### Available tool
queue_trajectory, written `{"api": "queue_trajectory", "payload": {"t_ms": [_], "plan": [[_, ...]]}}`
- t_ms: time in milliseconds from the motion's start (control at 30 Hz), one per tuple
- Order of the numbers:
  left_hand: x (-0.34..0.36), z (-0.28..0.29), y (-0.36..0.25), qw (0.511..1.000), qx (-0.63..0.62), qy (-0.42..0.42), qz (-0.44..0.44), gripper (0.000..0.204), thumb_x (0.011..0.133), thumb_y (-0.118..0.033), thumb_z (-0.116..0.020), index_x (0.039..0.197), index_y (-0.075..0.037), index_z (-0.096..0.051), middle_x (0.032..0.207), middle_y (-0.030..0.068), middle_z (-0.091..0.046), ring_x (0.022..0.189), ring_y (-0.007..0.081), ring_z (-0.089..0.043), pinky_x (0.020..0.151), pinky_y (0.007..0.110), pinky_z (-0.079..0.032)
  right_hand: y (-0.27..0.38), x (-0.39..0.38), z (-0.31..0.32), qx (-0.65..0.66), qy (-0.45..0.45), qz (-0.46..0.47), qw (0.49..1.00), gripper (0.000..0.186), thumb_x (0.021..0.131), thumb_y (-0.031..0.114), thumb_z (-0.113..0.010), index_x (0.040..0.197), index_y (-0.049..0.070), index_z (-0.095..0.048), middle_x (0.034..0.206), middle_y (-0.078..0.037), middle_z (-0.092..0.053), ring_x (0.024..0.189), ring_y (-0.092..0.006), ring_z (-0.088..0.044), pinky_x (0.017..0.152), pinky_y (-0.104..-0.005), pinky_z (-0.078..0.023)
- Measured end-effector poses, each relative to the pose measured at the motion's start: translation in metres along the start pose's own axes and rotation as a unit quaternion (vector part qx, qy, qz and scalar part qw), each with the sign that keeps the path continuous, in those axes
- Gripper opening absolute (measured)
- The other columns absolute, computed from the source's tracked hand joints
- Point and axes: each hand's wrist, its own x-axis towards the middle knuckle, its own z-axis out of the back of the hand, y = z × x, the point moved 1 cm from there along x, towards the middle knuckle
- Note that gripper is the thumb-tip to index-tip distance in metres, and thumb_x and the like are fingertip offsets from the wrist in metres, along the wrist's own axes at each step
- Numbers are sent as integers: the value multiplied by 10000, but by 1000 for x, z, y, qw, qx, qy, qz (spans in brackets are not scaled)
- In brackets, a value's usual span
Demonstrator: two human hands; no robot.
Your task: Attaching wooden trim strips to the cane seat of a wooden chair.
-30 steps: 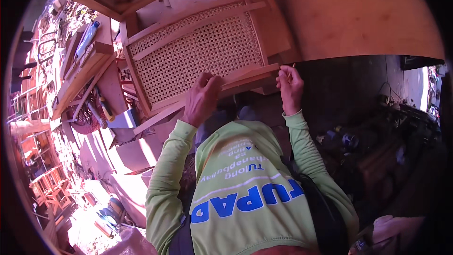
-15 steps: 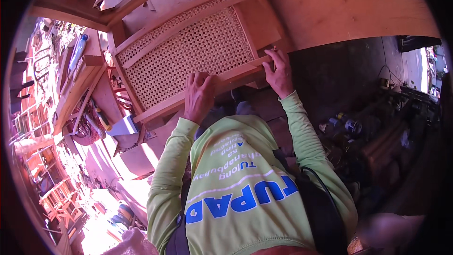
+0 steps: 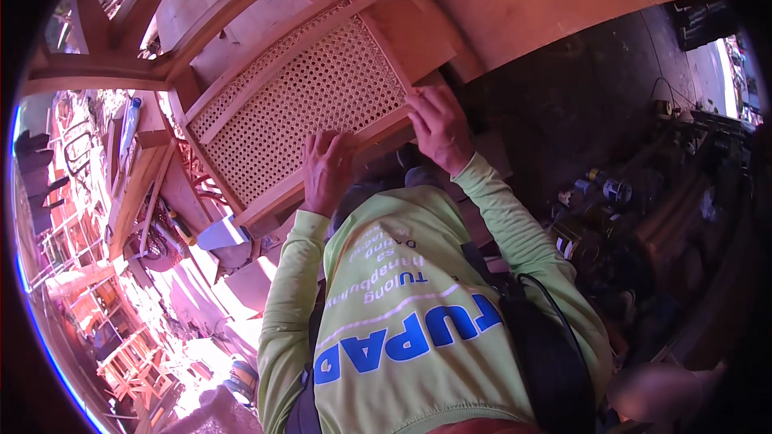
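A woven cane panel [image 3: 301,100] sits in a wooden frame in front of me. A thin wooden strip [image 3: 269,207] lies along the frame's near edge. My left hand [image 3: 326,170] is closed over this strip near its middle, fingers curled and pressing down. At the near right corner, my right hand [image 3: 438,130] pinches the strip's right end between thumb and fingers, partly hiding it. A second wooden strip [image 3: 293,56] lies across the cane toward the far side, touched by neither hand.
Curved chair parts [image 3: 233,12] rise at the far left. A large wooden sheet [image 3: 531,0] covers the far right. Beside the panel's left end are a wooden bracket [image 3: 137,185] and a blue-grey block [image 3: 223,233]. Clutter and cans [image 3: 615,190] lie in shadow at right.
My right hand has drawn left, closer to the panel's corner and to my left hand. The left hand keeps its grip on the strip. The view has shifted slightly.
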Motion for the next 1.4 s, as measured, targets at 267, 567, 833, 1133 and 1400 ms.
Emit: {"api": "queue_trajectory", "payload": {"t_ms": [267, 567, 833, 1133, 1400], "plan": [[3, 3, -1, 999, -35, 15, 22, 258, 828, -5, -741, 1076, -76, -742, 1085, 116, -687, 1043, 341, -640, 938, 454, -513, 23, 0, -70, -39, 120, 162, 979, 383, 832, 186, -675, 1182, 34, -706, 1248, -84, -647, 1211, -316, -565, 1089, -477, -458], [-3, -1, 5, 998, -38, 12, 47, 297, 838, -27, -768, 1125, -101, -755, 1113, 103, -702, 1056, 334, -654, 932, 442, -525, 17, -2, -75, -39, 130, 161, 978, 360, 830, 157, -650, 1167, 31, -676, 1209, -117, -617, 1202, -329, -551, 1092, -479, -446], [-5, -5, 12, 999, -25, 4, 28, 332, 821, -26, -773, 1143, -103, -755, 1118, 103, -696, 1045, 336, -651, 924, 452, -526, 16, -1, -73, -36, 122, 167, 978, 360, 834, 155, -643, 1171, 29, -666, 1207, -116, -606, 1202, -338, -542, 1085, -484, -448], [-2, 0, 3, 999, -5, 1, 32, 335, 815, -32, -792, 1140, -107, -758, 1095, 103, -697, 1038, 340, -649, 917, 448, -532, 13, -4, -77, -40, 101, 201, 974, 403, 787, 141, -683, 1170, 17, -672, 1185, -111, -601, 1187, -332, -545, 1068, -470, -453], [39, 30, -1, 969, -166, 65, 171, 237, 932, -104, -750, 1164, -55, -749, 1059, 130, -736, 939, 305, -707, 846, 409, -574, 16, -9, -78, -2, 83, 183, 980, 461, 733, 63, -711, 1187, -9, -675, 1169, -118, -597, 1156, -327, -559, 1025, -467, -485]]}}
